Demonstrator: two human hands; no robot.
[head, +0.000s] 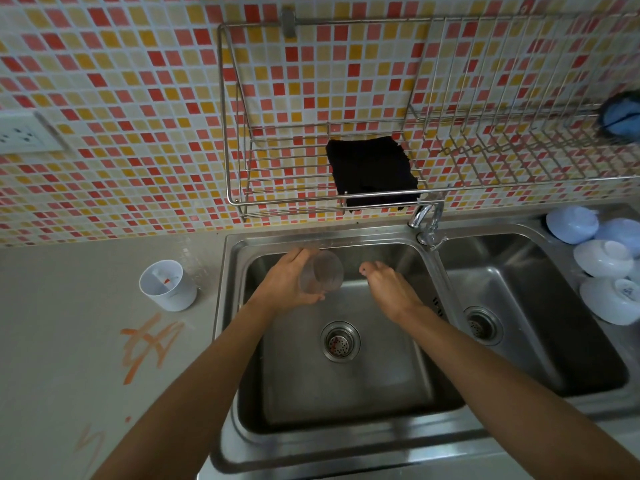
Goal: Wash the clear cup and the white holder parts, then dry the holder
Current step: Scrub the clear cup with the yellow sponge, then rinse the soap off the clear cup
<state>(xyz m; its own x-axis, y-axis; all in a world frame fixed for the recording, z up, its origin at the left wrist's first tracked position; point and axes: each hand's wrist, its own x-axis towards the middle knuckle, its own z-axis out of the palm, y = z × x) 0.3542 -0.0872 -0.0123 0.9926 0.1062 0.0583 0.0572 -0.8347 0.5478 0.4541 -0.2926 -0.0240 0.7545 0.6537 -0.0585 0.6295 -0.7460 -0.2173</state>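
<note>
My left hand (285, 278) grips the clear cup (322, 271) over the left basin of the steel sink (235, 341), with the cup's mouth tilted toward the right. My right hand (388, 284) hovers just right of the cup, fingers loosely apart, holding nothing. The white holder (169, 285) stands upright on the counter left of the sink, with a divider and a small red mark inside.
The faucet (424, 220) rises at the back between the two basins. A black cloth (372, 171) hangs on the wire wall rack (239, 168). Several white bowls (602, 258) lie upside down at the right. The drain strainer (340, 341) sits mid-basin. A wall socket (20, 133) is far left.
</note>
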